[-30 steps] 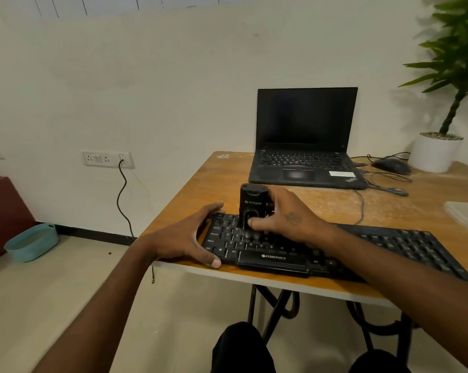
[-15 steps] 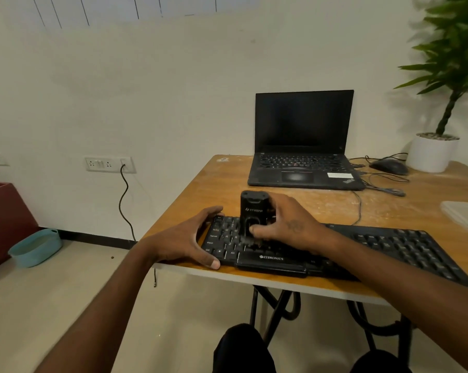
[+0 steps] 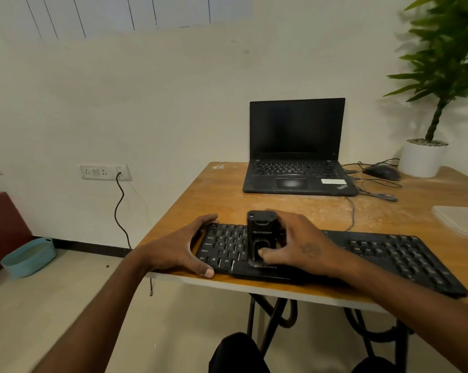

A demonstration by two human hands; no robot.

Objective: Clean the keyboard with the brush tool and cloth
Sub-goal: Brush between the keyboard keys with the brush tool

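A black keyboard [image 3: 394, 254] lies along the near edge of the wooden table [image 3: 227, 195]. My right hand [image 3: 300, 243] grips a black block-shaped brush tool [image 3: 261, 232] that stands upright on the keyboard's left-hand keys; its bristles are hidden beneath it. My left hand [image 3: 181, 246] clasps the keyboard's left end, thumb on the front edge and fingers over the back edge. No cloth is in view.
An open black laptop [image 3: 297, 149] stands at the back of the table, with a mouse [image 3: 382, 172], loose cables [image 3: 375, 192] and a potted plant [image 3: 422, 157] to its right. A clear plastic lid [image 3: 461, 219] lies at the right edge. A teal bin [image 3: 28, 255] sits on the floor at left.
The brush tool and my right hand have slid slightly toward me along the left keys. My left hand keeps its hold on the keyboard's end.
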